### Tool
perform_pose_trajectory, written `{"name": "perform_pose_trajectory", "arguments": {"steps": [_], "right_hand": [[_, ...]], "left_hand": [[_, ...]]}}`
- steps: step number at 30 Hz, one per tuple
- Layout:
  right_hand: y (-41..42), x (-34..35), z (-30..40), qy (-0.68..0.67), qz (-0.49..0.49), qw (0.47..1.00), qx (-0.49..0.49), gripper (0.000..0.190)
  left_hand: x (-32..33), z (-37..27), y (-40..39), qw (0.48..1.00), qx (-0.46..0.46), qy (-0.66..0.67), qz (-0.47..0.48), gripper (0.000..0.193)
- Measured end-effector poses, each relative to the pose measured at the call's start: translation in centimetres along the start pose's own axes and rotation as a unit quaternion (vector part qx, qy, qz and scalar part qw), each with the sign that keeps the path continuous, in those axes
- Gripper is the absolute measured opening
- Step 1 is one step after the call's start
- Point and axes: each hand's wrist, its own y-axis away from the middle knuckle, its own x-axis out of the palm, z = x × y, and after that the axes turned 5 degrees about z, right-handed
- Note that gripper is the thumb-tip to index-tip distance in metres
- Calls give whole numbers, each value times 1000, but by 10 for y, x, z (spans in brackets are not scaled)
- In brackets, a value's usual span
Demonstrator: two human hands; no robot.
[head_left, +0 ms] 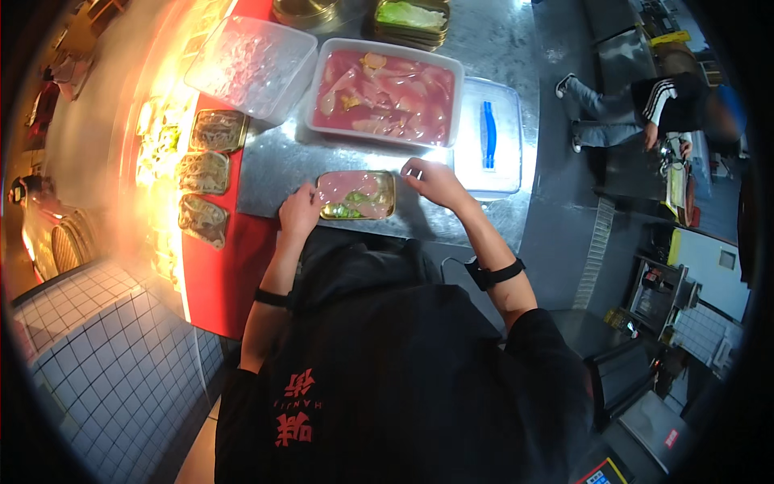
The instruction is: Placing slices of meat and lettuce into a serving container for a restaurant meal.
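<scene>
A small gold-coloured metal tray (392, 195) lies on the steel worktop close to my body. Thin slices of pale pink raw meat (347, 183) cover much of it, with green leaf pieces (347, 209) showing at the lower part. My left hand (299, 210) has its fingertips curled at the tray's left rim. Just off the right rim, my right hand (434, 181) hovers with loosely bent fingers and nothing visible in them. Beyond the tray stands a white plastic tub (387, 142), full of raw meat slices (387, 91) in pink liquid.
Left of the tub is a clear plastic bin (278, 78) with ice-like pieces. A blue-handled clear lid (505, 139) lies at right. Several filled trays (202, 173) sit on the red surface (208, 284). Stacked lettuce trays (412, 21) stand behind. Another person (653, 112) stands across the aisle.
</scene>
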Motion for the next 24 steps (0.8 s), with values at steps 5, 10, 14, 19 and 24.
{"name": "perform_pose_trajectory", "arguments": {"steps": [5,10,14,19,24], "right_hand": [[-20,-58,-8,-50,-167,985,13,19],[-68,-75,-25,74,-180,981,14,22],[-100,-57,-17,222,-153,962,-37,25],[-120,-50,-17,260,-119,957,-41,22],[-126,-56,-26,323,-181,924,-99,16]], "left_hand": [[11,10,6,999,25,19,14,20],[5,1,9,999,28,24,6,20],[6,-5,15,999,31,35,15,19],[1,-6,25,996,33,78,2,17],[-1,4,28,995,30,99,11,15]]}}
